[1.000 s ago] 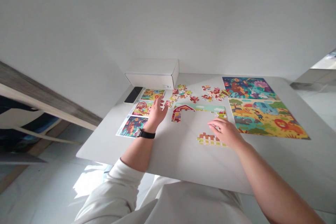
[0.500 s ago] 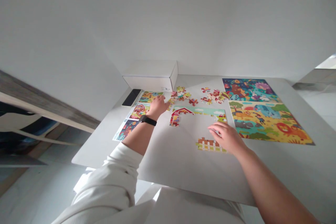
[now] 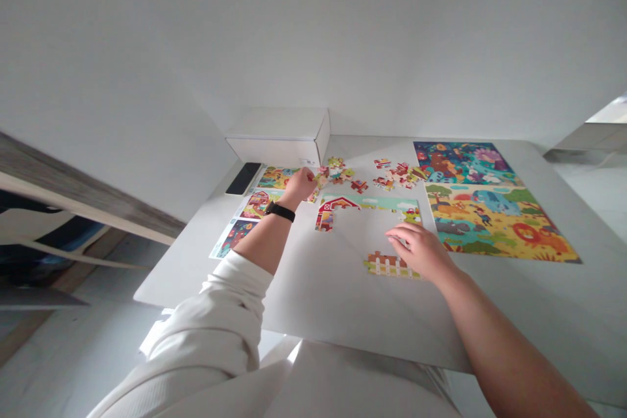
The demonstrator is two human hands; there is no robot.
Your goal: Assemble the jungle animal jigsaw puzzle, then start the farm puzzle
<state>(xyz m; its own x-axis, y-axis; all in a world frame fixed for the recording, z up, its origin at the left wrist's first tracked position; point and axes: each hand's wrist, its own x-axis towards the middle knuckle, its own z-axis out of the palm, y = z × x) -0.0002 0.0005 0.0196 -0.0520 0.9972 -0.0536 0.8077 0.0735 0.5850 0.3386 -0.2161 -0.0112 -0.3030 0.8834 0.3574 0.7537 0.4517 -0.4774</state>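
My left hand [image 3: 300,187], with a black band on the wrist, is closed at the left edge of the loose puzzle pieces [image 3: 339,171]; a small reddish piece shows at its fingers. My right hand [image 3: 415,247] hovers with fingers apart over the right side of the partly joined farm puzzle, holding nothing visible. The joined top part [image 3: 371,202] shows a red barn and sky. Below it lies a separate fence strip [image 3: 388,266], its right end partly under my right hand. More loose pieces [image 3: 399,175] lie behind the joined part.
Two finished animal puzzles, a dark one [image 3: 465,162] and a yellow one [image 3: 499,222], lie at the right. Small picture cards [image 3: 255,205] and a black phone [image 3: 243,178] are at the left. A white box [image 3: 274,137] stands at the back left.
My left hand has moved slightly right and its fingers have closed, with a reddish piece now at them. My right hand stays nearly where it was. The view has shifted slightly.
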